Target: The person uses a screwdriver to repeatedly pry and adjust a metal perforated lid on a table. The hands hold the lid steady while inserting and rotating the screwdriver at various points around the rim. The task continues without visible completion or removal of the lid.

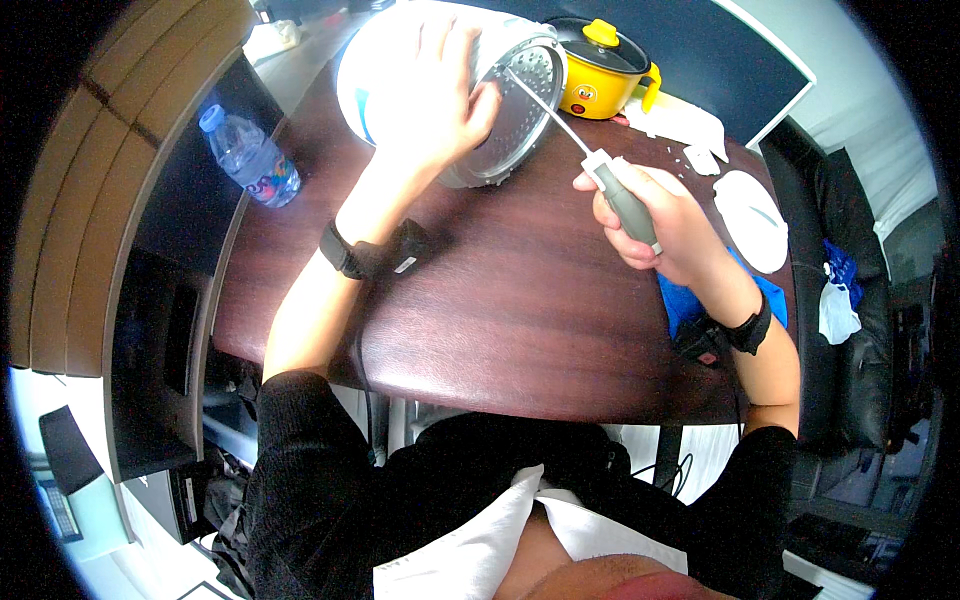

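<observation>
A white, drum-shaped appliance [372, 75] lies tilted on the table's far side, its round, perforated metal face turned to the right. My left hand [440, 105] holds it, fingers over the white body and thumb by the rim of that face. In my right hand [675, 215] is a screwdriver [622, 200] with a grey and white handle, gripped by closed fingers. Its long thin shaft slants up and left, and the tip is at the metal face; whether it sits in a screw is too small to tell.
A yellow pot [600, 85] with a dark lid stands behind on the right. White pieces [752, 222] and small scraps lie along the right side of the brown table [520, 300]. A blue cloth-like thing [685, 305] is under my right forearm. On the left stands a water bottle [250, 160].
</observation>
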`<action>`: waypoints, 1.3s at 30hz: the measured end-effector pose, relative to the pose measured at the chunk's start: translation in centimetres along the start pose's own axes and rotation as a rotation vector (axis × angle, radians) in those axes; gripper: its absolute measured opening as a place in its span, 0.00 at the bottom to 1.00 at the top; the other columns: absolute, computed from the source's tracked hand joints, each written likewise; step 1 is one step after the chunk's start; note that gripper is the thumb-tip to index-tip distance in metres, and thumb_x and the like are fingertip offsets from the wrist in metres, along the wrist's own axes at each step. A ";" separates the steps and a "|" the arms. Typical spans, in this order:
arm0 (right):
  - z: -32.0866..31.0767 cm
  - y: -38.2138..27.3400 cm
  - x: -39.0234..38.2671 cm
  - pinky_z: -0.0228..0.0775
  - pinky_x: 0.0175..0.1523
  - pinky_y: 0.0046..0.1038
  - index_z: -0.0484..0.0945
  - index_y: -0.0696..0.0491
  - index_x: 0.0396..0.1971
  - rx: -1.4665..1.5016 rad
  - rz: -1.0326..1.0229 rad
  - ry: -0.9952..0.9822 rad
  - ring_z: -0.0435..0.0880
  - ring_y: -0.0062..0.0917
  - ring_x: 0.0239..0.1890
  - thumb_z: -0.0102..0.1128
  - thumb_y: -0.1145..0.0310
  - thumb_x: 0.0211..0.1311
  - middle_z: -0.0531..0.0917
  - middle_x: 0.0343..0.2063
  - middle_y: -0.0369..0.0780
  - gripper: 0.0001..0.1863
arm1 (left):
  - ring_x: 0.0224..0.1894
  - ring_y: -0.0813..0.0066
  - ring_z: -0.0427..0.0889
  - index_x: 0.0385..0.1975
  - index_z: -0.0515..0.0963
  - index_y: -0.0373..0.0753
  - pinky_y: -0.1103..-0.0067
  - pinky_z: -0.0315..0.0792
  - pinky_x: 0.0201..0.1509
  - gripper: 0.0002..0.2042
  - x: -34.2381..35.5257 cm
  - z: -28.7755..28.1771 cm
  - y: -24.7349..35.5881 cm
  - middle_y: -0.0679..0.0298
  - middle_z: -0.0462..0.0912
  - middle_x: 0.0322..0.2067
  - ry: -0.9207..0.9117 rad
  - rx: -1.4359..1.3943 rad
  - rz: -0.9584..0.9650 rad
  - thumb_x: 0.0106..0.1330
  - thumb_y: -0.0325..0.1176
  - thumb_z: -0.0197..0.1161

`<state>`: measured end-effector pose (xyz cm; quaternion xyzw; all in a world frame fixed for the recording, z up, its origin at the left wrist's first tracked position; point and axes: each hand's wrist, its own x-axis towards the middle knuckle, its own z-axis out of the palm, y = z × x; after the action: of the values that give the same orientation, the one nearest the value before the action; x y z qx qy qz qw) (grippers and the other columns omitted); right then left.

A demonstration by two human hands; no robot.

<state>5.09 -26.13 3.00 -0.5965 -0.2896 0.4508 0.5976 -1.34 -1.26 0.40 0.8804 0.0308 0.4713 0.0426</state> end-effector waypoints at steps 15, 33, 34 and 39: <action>0.5 -5.1 -0.7 0.74 0.31 0.35 0.79 0.53 0.30 -1.921 -0.825 0.538 0.81 0.35 0.23 0.54 0.57 0.64 0.80 0.21 0.43 0.15 | 0.63 0.41 0.64 0.56 0.68 0.39 0.54 0.55 0.66 0.27 0.3 1.7 -1.2 0.47 0.70 0.57 0.096 -0.031 0.051 0.56 0.38 0.61; -1.0 -1.2 -0.3 0.47 0.11 0.16 0.77 0.54 0.40 -0.126 -0.028 0.071 0.62 0.11 0.10 0.49 0.52 0.69 0.74 0.21 0.32 0.19 | 0.63 0.41 0.63 0.57 0.67 0.39 0.54 0.55 0.66 0.27 0.5 1.2 -0.8 0.48 0.70 0.58 0.064 -0.038 0.058 0.56 0.38 0.62; -1.1 -1.1 -0.3 0.47 0.11 0.16 0.77 0.54 0.40 -0.132 -0.046 0.074 0.62 0.11 0.10 0.49 0.52 0.69 0.74 0.21 0.32 0.19 | 0.63 0.41 0.62 0.56 0.67 0.39 0.54 0.55 0.66 0.27 0.5 1.2 -0.8 0.48 0.70 0.59 0.062 -0.041 0.057 0.56 0.38 0.62; -1.4 -0.8 -0.1 0.47 0.11 0.15 0.77 0.55 0.40 -0.101 -0.016 0.086 0.63 0.10 0.11 0.49 0.52 0.69 0.74 0.21 0.32 0.20 | 0.63 0.41 0.62 0.56 0.68 0.39 0.55 0.55 0.66 0.26 0.5 1.3 -0.9 0.48 0.70 0.59 0.079 -0.043 0.068 0.56 0.37 0.62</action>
<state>6.43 -26.78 3.63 -0.6422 -0.2907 0.4047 0.5824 0.04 -0.40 -0.01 0.8605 -0.0076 0.5075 0.0441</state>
